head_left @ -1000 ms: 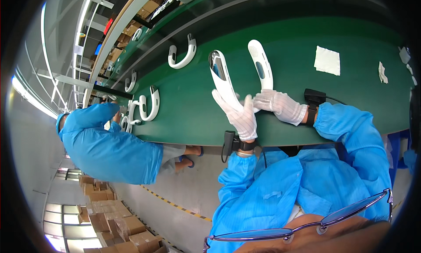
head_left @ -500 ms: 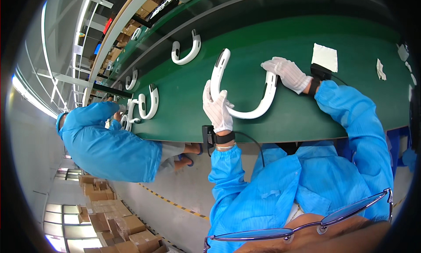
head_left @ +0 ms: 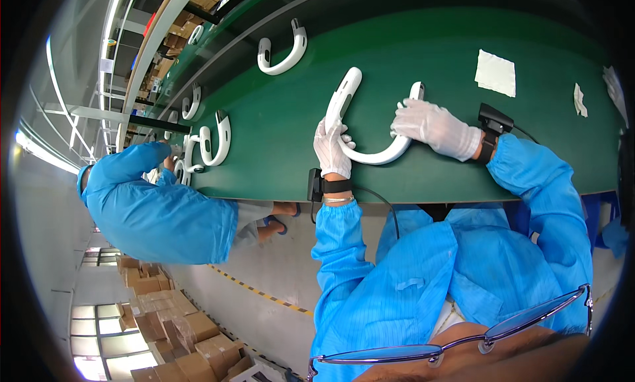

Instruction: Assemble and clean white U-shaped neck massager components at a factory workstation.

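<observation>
A white U-shaped neckband device (head_left: 380, 158) with dark inset panels is held over the green table in front of me, its curve toward me and both ends pointing away. My left hand (head_left: 333, 154), in a white striped glove, is closed round its left side, low near the bend. On the opposite side, my gloved right hand (head_left: 433, 129) wraps the right arm of the neckband, whose tip sticks out beyond the fingers. Part of that arm is hidden under the hand. Whether the bend touches the table, I cannot tell.
The green table (head_left: 264, 177) also carries similar neckbands, one at the far left (head_left: 286, 58) and several near a co-worker in blue (head_left: 159, 213). A white cloth (head_left: 496, 74) and a crumpled white scrap (head_left: 580, 101) lie at right. Cardboard boxes (head_left: 165, 302) stand on the floor.
My right hand has slid down from the tip of the right arm to lower on it. The neckband has tilted, its left arm leaning more to the right. The view has shifted slightly.
</observation>
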`<state>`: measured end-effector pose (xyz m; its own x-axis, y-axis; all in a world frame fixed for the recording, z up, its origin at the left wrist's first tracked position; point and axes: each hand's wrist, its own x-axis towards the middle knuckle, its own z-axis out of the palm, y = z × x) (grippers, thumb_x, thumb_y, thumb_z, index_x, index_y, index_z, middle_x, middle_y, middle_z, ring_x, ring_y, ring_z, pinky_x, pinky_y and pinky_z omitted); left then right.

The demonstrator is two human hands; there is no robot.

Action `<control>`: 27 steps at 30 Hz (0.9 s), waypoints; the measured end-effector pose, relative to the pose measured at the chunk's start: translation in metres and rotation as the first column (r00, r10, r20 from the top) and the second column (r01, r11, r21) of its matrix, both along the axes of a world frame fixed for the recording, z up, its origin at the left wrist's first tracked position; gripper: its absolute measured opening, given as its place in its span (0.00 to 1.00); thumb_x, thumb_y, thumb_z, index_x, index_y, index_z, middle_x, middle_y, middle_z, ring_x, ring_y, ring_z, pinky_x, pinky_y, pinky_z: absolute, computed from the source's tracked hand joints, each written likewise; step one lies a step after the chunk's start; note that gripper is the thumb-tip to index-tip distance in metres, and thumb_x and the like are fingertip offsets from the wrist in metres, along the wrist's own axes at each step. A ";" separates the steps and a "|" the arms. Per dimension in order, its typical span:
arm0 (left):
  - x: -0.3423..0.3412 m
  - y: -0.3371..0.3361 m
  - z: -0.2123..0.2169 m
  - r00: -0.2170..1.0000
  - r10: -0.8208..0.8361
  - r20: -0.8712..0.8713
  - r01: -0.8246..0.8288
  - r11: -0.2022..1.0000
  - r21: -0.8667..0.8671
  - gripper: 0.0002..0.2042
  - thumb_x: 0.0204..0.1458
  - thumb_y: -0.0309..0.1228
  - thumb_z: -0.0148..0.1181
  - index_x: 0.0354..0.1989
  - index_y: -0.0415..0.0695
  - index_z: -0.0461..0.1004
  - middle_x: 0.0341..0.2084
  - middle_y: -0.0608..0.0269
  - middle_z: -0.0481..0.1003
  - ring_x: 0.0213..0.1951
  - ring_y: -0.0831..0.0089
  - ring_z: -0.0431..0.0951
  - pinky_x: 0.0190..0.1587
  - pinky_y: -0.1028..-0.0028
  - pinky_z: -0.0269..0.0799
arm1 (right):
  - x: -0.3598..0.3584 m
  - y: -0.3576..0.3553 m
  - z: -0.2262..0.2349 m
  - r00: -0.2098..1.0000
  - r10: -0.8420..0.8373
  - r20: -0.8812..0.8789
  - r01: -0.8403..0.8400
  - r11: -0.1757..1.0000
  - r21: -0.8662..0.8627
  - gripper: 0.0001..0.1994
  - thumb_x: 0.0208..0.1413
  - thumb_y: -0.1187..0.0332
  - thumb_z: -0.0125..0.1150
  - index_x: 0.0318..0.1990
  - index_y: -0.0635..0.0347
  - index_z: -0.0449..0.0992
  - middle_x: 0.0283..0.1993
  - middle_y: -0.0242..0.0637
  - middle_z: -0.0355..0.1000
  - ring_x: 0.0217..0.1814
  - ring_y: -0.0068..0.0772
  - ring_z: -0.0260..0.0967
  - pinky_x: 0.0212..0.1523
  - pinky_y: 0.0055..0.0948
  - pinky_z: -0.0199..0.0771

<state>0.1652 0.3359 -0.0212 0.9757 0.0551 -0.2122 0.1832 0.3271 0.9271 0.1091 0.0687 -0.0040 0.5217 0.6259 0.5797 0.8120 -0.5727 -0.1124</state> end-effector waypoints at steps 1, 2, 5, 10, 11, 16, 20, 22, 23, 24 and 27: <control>-0.002 -0.002 0.002 1.000 0.010 0.008 -0.011 0.999 0.042 0.18 0.57 0.26 0.58 0.56 0.42 0.67 0.27 0.63 0.69 0.19 0.79 0.68 0.19 0.80 0.67 | -0.002 -0.004 -0.003 0.999 0.021 0.044 -0.022 1.000 0.020 0.16 0.57 0.72 0.52 0.52 0.58 0.76 0.51 0.39 0.74 0.57 0.44 0.71 0.61 0.38 0.71; -0.003 -0.003 0.004 1.000 0.012 0.003 -0.013 0.999 0.041 0.18 0.57 0.26 0.58 0.56 0.42 0.67 0.27 0.63 0.69 0.19 0.79 0.68 0.19 0.80 0.67 | -0.002 -0.009 -0.006 0.995 0.042 0.088 -0.045 0.998 0.039 0.18 0.56 0.71 0.52 0.54 0.58 0.75 0.51 0.39 0.74 0.55 0.43 0.72 0.61 0.38 0.71; -0.006 -0.005 0.007 0.999 -0.024 0.028 0.022 0.998 0.060 0.18 0.59 0.29 0.58 0.57 0.43 0.67 0.27 0.62 0.72 0.19 0.79 0.69 0.18 0.80 0.66 | 0.012 -0.034 0.006 0.998 0.001 0.067 -0.002 1.000 0.024 0.19 0.55 0.72 0.54 0.55 0.58 0.75 0.50 0.40 0.74 0.54 0.42 0.72 0.59 0.38 0.72; -0.005 -0.004 0.006 0.999 0.013 0.049 -0.018 0.993 0.119 0.19 0.57 0.28 0.59 0.57 0.42 0.68 0.27 0.62 0.71 0.19 0.79 0.68 0.18 0.80 0.66 | -0.021 0.018 0.011 0.984 0.155 -0.083 -0.154 0.988 0.016 0.15 0.55 0.71 0.56 0.50 0.60 0.75 0.48 0.41 0.74 0.51 0.41 0.73 0.52 0.36 0.76; -0.005 -0.006 0.007 0.999 0.006 0.048 -0.012 0.993 0.117 0.19 0.57 0.28 0.59 0.57 0.42 0.68 0.27 0.62 0.71 0.19 0.79 0.68 0.18 0.80 0.66 | -0.026 0.033 -0.007 0.981 0.193 0.009 -0.193 0.975 0.107 0.13 0.55 0.72 0.56 0.48 0.60 0.75 0.46 0.40 0.73 0.49 0.40 0.73 0.50 0.35 0.77; -0.009 -0.009 0.015 0.998 -0.049 0.037 0.045 0.992 0.115 0.21 0.55 0.24 0.56 0.59 0.41 0.68 0.25 0.66 0.68 0.16 0.80 0.67 0.16 0.79 0.67 | 0.004 -0.012 -0.002 0.983 -0.008 0.185 -0.004 0.998 0.059 0.13 0.53 0.71 0.57 0.46 0.63 0.75 0.46 0.43 0.74 0.49 0.46 0.73 0.53 0.39 0.76; -0.007 -0.009 0.014 0.999 -0.029 0.026 0.026 0.994 0.107 0.22 0.55 0.24 0.56 0.60 0.41 0.68 0.25 0.66 0.68 0.16 0.80 0.67 0.16 0.79 0.67 | 0.016 -0.037 0.010 0.991 -0.101 0.083 0.106 0.993 -0.060 0.13 0.56 0.72 0.55 0.49 0.61 0.76 0.53 0.43 0.74 0.57 0.46 0.72 0.61 0.39 0.73; -0.007 -0.006 0.010 0.999 -0.037 0.026 0.034 0.992 0.119 0.22 0.55 0.25 0.57 0.60 0.41 0.67 0.26 0.66 0.68 0.16 0.80 0.67 0.16 0.79 0.67 | 0.001 -0.017 0.005 0.991 -0.007 0.137 -0.001 0.998 0.056 0.13 0.56 0.73 0.54 0.49 0.61 0.76 0.53 0.43 0.74 0.58 0.45 0.72 0.62 0.39 0.72; -0.008 -0.007 0.011 0.999 -0.042 0.028 0.039 0.993 0.116 0.22 0.55 0.25 0.57 0.60 0.41 0.67 0.26 0.66 0.68 0.16 0.80 0.67 0.16 0.79 0.67 | -0.012 -0.002 0.004 0.999 0.022 0.027 -0.023 0.999 0.025 0.13 0.57 0.72 0.54 0.49 0.61 0.76 0.53 0.44 0.74 0.60 0.43 0.71 0.63 0.38 0.71; -0.010 -0.006 0.012 0.998 -0.050 0.031 0.045 0.990 0.137 0.22 0.55 0.25 0.57 0.60 0.41 0.67 0.26 0.66 0.68 0.16 0.80 0.67 0.16 0.79 0.67 | -0.016 0.011 -0.003 0.994 0.103 -0.048 -0.100 0.993 0.065 0.13 0.57 0.71 0.55 0.49 0.61 0.76 0.53 0.44 0.74 0.61 0.42 0.71 0.63 0.37 0.72; -0.007 -0.009 0.016 0.997 -0.069 0.025 0.065 0.988 0.139 0.23 0.55 0.24 0.56 0.61 0.41 0.67 0.26 0.65 0.69 0.16 0.80 0.66 0.16 0.79 0.67 | 0.008 -0.011 -0.002 0.992 -0.058 0.109 0.050 0.996 0.077 0.11 0.57 0.69 0.56 0.46 0.60 0.76 0.48 0.43 0.74 0.53 0.43 0.74 0.57 0.37 0.74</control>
